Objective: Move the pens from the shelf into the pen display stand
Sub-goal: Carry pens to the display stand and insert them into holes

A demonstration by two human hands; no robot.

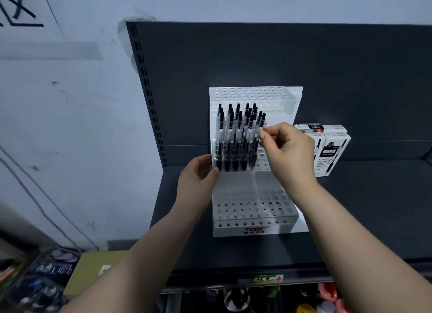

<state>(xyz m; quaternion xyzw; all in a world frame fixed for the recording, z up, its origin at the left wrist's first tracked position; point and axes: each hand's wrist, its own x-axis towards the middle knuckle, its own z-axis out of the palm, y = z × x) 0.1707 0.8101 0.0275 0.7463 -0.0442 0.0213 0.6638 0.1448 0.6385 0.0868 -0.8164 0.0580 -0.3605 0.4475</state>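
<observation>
The right hand hides part of the pen boxes, whose print is unreadable.

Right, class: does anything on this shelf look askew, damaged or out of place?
Nothing much: the pens stand upright in the display stand; only the rightmost pen, pinched by the right hand, leans slightly.

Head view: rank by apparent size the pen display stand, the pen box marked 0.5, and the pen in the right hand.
1. pen display stand, by far.
2. pen box, far wider than a pen.
3. pen pinched by the right hand.
</observation>
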